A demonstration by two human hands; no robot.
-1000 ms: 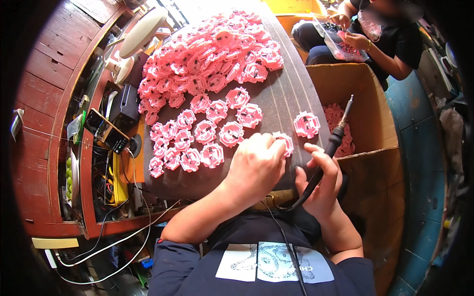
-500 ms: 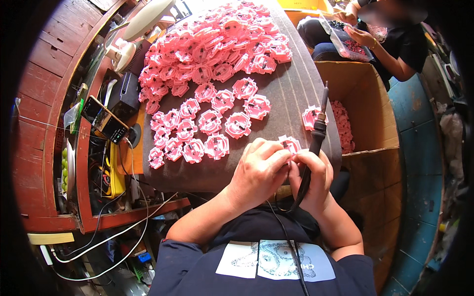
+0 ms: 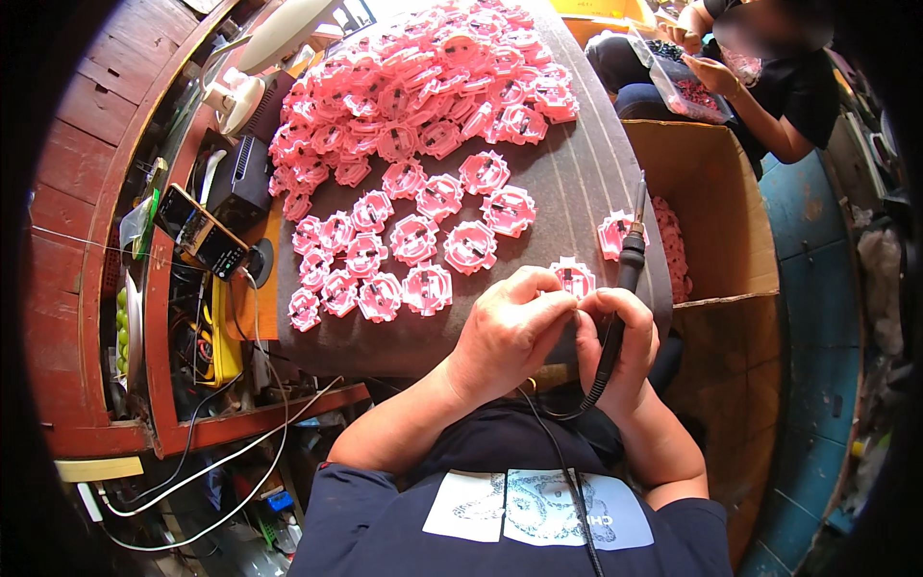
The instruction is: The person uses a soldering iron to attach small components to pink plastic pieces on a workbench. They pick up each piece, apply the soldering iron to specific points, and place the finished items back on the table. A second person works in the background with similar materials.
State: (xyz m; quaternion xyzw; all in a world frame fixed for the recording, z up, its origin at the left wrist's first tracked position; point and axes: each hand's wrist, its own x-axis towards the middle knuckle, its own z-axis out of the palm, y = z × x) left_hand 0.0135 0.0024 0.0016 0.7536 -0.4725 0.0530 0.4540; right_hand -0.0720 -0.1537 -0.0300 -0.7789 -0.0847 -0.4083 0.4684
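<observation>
My right hand point(image 3: 625, 351) is closed around a black soldering iron point(image 3: 632, 252), whose metal tip points up and away from me. Thumb and forefinger of my left hand point(image 3: 511, 332) are pinched together and meet the right fingertips. Whatever sits in that pinch is too small to make out. Just beyond the fingertips lies a pink plastic part point(image 3: 574, 276) on the dark tabletop point(image 3: 548, 216). Another pink part point(image 3: 612, 235) rests beside the iron, partly covered by it. To the left, several similar parts point(image 3: 413, 238) with black pieces in their middles are spread in rows.
A large heap of pink parts point(image 3: 413, 91) covers the table's far side. An open cardboard box point(image 3: 716, 212) with pink parts inside stands at the right. Beyond it, a person point(image 3: 779, 96) handles small pieces over a plastic tray point(image 3: 697, 101). A phone point(image 3: 204, 236) and lamp point(image 3: 288, 34) are left.
My hands have shifted slightly right with the iron, fingertips still together. More of the pink part beyond them shows now. The whole view has moved a little.
</observation>
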